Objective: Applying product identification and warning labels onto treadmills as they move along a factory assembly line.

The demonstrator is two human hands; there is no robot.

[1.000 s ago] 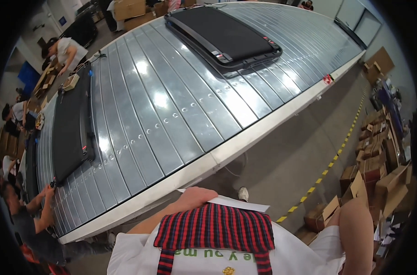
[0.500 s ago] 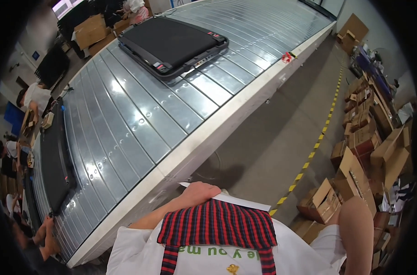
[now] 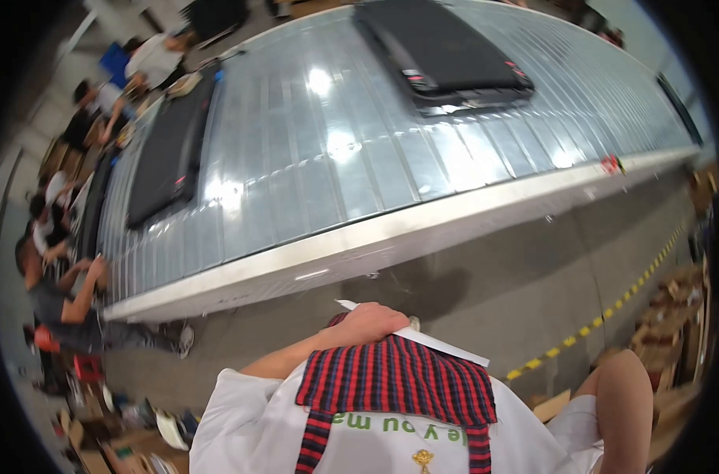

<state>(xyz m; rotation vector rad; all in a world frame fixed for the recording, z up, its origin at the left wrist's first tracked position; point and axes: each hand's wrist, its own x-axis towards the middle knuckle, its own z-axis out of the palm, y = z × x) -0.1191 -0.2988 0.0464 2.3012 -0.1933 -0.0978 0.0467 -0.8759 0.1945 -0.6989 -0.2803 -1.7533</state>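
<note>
My left hand (image 3: pixel 369 322) is held in front of my chest, above the striped apron bib (image 3: pixel 399 379). Its fingers curl around a thin white sheet (image 3: pixel 446 348), whose long edge sticks out to the right and whose pointed corner shows to the left. Most of the sheet is hidden by the hand and bib. On the right, my right arm (image 3: pixel 624 403) shows bent at the elbow; its hand is out of the picture. Beyond my left hand runs the white side rail of a long metal roller conveyor (image 3: pixel 391 225).
On the conveyor lie two flat black padded panels, one far right (image 3: pixel 446 55) and one left (image 3: pixel 169 154). A person in dark clothes (image 3: pixel 71 296) stands at its left end, others behind. Yellow-black floor tape (image 3: pixel 596 324) and cardboard boxes (image 3: pixel 675 332) are to the right.
My view has turned left, so the conveyor and panels sit further right and more workers show at left. My left hand keeps hold of the white sheet at my chest.
</note>
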